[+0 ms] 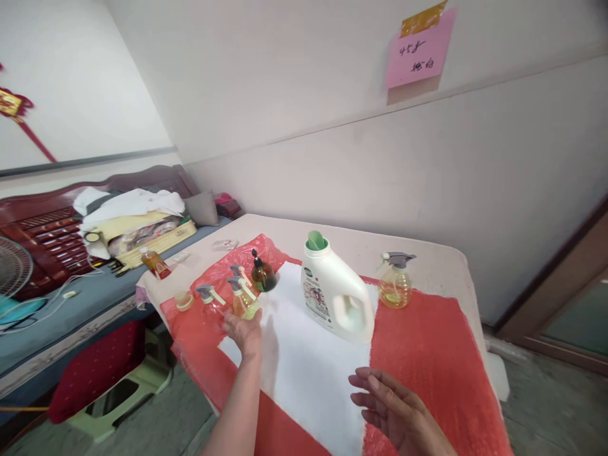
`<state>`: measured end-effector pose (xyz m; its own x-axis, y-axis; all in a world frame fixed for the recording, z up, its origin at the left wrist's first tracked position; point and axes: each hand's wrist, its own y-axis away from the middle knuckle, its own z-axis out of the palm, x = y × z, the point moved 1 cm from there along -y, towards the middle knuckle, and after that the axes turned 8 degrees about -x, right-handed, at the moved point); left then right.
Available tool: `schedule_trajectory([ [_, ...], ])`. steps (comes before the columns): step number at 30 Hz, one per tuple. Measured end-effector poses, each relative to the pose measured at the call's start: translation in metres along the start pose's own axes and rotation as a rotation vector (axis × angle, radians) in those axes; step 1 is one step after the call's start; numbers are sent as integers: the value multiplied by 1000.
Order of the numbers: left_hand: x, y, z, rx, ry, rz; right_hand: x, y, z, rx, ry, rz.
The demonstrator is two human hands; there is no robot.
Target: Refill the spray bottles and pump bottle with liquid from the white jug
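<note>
My left hand is beside a small spray bottle of yellowish liquid, its thumb and fingers apart; whether it touches the bottle is hard to tell. Left of it stands a clear spray bottle with a grey head, partly behind my fingers. A brown pump bottle is just beyond. In the middle, a large white detergent jug stands upright with a green spout and no cap over it. My right hand hovers near the front, fingers loosely spread, holding nothing. Another spray bottle stands at the right.
A white sheet lies over red cloth on the table. A round lid sits at the left, with an amber bottle near the edge. A red-covered stool and a bed are at the left.
</note>
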<state>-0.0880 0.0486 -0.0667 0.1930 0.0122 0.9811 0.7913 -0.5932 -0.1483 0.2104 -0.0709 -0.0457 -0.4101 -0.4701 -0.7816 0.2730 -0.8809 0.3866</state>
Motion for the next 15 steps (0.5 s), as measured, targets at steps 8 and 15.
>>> schedule_trajectory([
  [8,59,76,10,-42,54,154,-6,2,-8,35,-11,-47],
  [15,91,155,15,-477,209,443,-14,-6,-31,211,193,-222],
])
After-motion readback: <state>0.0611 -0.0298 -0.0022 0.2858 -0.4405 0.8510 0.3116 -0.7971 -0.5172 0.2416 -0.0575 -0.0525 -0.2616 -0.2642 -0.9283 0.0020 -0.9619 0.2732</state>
